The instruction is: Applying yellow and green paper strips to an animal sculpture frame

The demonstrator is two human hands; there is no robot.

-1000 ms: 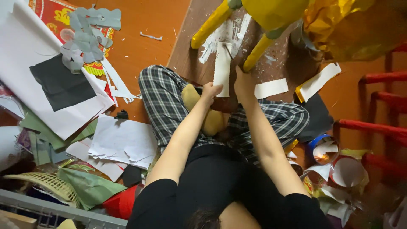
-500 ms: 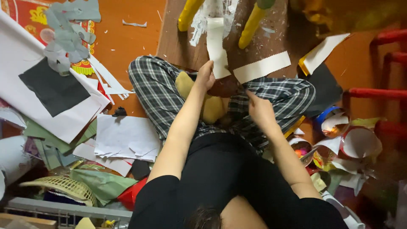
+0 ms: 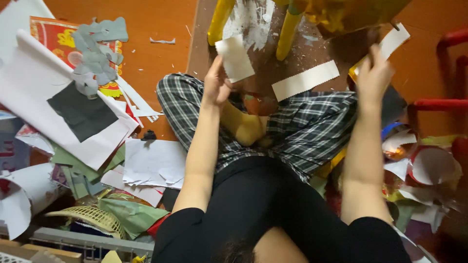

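Two paper strips: my left hand [image 3: 216,83] pinches one [image 3: 235,59], my right hand [image 3: 373,75] closes on another [image 3: 394,41]. Light, floppy, tearable, I judge; edge grips suit.

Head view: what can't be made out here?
- Yellow object: cut off by the top edge; only its legs show.
- Right hand: motion-blurred; whether it grips the white strip is unclear.
- Left hand: fingertips hidden behind the paper piece.
- Basket: partly buried under paper scraps.
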